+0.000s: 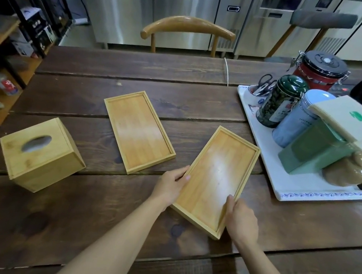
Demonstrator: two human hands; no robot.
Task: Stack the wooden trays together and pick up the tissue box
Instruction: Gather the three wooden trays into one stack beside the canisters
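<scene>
On the dark worktop (pixel 115 221), both hands, left (pixel 171 188) and right (pixel 241 223), clasp the near tray (pixel 216 177); far tray (pixel 138 130) and tissue box (pixel 41 153) lie apart.

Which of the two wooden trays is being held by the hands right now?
The right tray, nearest the white platter: the left hand and right hand grip its long sides. The left tray, beside the tissue box, lies untouched.

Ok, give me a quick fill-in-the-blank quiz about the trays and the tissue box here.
1. Both hands grip the ___ wooden tray.
2. The left hand and right hand hold its ___ end.
3. The tissue box sits ___ of the other tray.

Answers: right; near; left
</scene>
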